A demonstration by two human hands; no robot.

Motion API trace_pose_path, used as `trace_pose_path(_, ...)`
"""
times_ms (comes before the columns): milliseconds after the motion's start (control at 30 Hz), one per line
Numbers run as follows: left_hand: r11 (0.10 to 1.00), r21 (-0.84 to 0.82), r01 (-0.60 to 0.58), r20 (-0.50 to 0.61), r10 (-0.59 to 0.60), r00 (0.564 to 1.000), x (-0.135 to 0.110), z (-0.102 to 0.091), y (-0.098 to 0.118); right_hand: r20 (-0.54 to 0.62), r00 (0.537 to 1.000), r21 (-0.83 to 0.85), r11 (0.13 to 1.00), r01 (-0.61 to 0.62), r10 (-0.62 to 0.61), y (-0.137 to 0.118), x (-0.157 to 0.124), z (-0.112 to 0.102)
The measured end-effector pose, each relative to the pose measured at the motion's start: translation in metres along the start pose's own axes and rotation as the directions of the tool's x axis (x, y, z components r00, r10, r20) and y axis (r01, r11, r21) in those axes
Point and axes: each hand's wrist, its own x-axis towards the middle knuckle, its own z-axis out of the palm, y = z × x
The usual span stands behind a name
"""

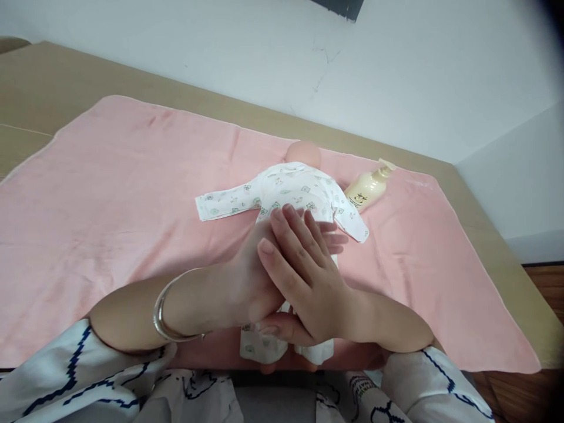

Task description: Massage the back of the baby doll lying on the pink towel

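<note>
Head view. The doll (pixel 299 188), in a white printed suit, lies near the middle of the pink towel (pixel 110 205), head to 12 o'clock and legs at the towel's near edge at 6.

My left hand (pixel 249 276) rests flat on the doll's middle, fingers straight. My right hand (pixel 308 276) lies flat across it, fingers loosely spread. Neither grips anything. There is a bangle (pixel 161 311) on the left wrist.

Open room: a wide stretch of bare towel from 8 to 10 o'clock, and a narrower one at 3 to 4. A cream pump bottle (pixel 369 187) lies on its side at 2 o'clock, just beside the doll's shoulder. One empty sleeve stretches toward 9.

The towel covers most of the table (pixel 39 88), with bare wood at the far and right edges. The white wall (pixel 396 70) meets the far edge. Wooden floor (pixel 546 288) is at 3.
</note>
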Motion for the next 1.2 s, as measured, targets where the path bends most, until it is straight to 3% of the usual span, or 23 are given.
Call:
trace_pose_path(133,0.985,-0.040,0.170,0.113,-0.165,0.980,0.032,-0.061,0.056,-0.006,0.999,-0.069,0.996,0.050,-0.050,0.004,0.002,-0.001)
trace_pose_path(233,0.954,-0.207,0.216,0.185,-0.179,0.966,0.034,-0.084,0.079,-0.024,0.995,-0.030,0.995,0.098,-0.099,-0.001,0.001,-0.006)
trace_pose_path(500,0.997,-0.014,-0.071,0.169,0.073,0.983,0.014,-0.063,0.075,-0.044,0.988,0.036,0.988,0.151,-0.150,-0.007,-0.004,-0.018)
trace_pose_path(633,0.996,0.076,-0.054,0.063,0.050,0.997,0.007,-0.054,0.062,-0.014,0.989,-0.010,0.989,0.146,-0.147,0.003,0.000,-0.018)
trace_pose_path(767,0.975,0.204,0.082,-0.050,-0.073,0.996,0.008,-0.045,0.047,-0.003,0.994,-0.024,0.993,0.112,-0.113,0.007,0.003,-0.015)
trace_pose_path(900,0.995,0.098,0.012,0.075,-0.019,0.997,0.025,-0.049,0.055,-0.012,1.000,-0.042,0.999,0.022,-0.022,0.003,0.002,-0.011)
trace_pose_path(1033,0.976,0.190,-0.103,0.013,0.102,0.995,0.038,-0.058,0.069,0.017,0.999,-0.054,0.998,0.031,-0.030,0.007,0.003,-0.015)
trace_pose_path(1100,0.996,0.069,-0.062,0.022,0.061,0.998,0.044,-0.058,0.064,0.055,0.998,-0.061,0.998,0.024,-0.020,0.013,0.004,-0.019)
trace_pose_path(1200,0.982,-0.175,-0.072,-0.035,0.067,0.997,0.064,-0.054,0.034,0.123,0.989,-0.060,0.996,-0.072,0.078,0.029,0.008,-0.018)
